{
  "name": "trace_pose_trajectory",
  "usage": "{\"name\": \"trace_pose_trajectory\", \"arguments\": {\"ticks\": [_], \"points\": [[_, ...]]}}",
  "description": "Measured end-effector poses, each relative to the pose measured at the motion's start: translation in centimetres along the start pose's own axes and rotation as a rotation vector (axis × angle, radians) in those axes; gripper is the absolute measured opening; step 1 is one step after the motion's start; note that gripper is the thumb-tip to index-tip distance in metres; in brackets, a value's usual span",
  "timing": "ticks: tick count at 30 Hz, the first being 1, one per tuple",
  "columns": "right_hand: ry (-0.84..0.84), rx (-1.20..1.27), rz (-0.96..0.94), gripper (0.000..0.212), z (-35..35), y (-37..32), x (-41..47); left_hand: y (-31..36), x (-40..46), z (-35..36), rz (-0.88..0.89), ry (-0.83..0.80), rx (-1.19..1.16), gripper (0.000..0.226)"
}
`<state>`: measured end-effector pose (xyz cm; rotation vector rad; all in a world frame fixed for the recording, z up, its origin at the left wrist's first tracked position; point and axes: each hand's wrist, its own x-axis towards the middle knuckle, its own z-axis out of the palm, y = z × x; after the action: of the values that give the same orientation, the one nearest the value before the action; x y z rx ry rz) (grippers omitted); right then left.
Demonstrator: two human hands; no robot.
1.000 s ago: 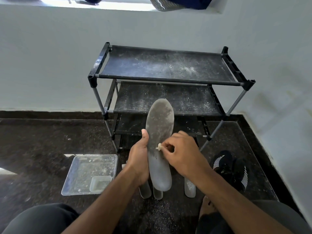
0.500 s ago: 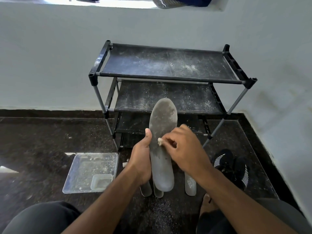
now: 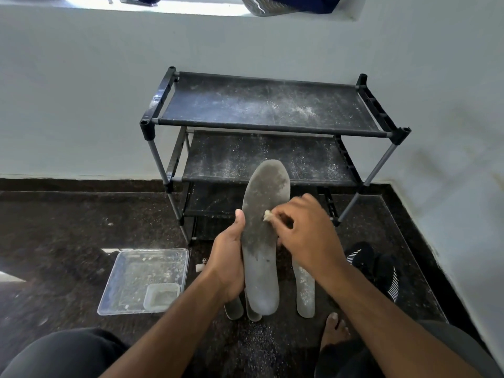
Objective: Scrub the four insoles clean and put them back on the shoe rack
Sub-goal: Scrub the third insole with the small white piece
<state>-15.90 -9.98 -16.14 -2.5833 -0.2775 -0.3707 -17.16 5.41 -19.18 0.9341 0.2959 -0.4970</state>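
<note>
My left hand (image 3: 227, 263) grips a grey insole (image 3: 261, 233) by its left edge and holds it upright, toe end up, in front of the shoe rack (image 3: 267, 105). My right hand (image 3: 305, 236) pinches a small whitish scrub piece (image 3: 267, 215) and presses it against the insole's middle. The insole's upper part is dusty with pale marks. Three more insoles lie on the floor below: one (image 3: 305, 290) to the right, two (image 3: 234, 309) (image 3: 252, 313) mostly hidden behind the held one. The black rack's shelves carry white powder.
A clear plastic tray (image 3: 144, 279) with a small tub (image 3: 161, 296) inside sits on the dark floor at the left. A black shoe (image 3: 376, 268) lies at the right by the wall. My bare foot (image 3: 334, 331) rests near the insoles. White powder is scattered on the floor.
My right hand with the scrub piece has slid a little up the insole. The left hand keeps its hold; the view has shifted slightly.
</note>
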Motion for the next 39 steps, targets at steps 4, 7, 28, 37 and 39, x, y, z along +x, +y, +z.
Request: {"name": "trace_pose_trajectory", "arguments": {"ticks": [4, 7, 28, 37, 39], "points": [[-0.063, 0.031, -0.018, 0.016, 0.5, -0.5, -0.6, 0.2, 0.0, 0.0, 0.002, -0.015, 0.005, 0.069], [-0.245, 0.14, -0.084, 0.009, 0.9, -1.0, -1.3, 0.4, 0.0, -0.2, 0.017, -0.032, 0.009, 0.075], [-0.442, 0.333, 0.0, 0.002, 0.3, 0.9, -0.3, 0.6, -0.2, 0.0, -0.116, -0.029, -0.086, 0.071], [0.023, 0.131, 0.167, 0.011, -0.6, 2.2, 0.9, 0.2, -0.3, 0.4, -0.152, -0.13, -0.113, 0.07], [-0.049, 0.269, 0.189, 0.011, -0.2, 1.0, 0.2, 0.1, -0.2, 0.3, -0.16, -0.145, -0.106, 0.075]]}}
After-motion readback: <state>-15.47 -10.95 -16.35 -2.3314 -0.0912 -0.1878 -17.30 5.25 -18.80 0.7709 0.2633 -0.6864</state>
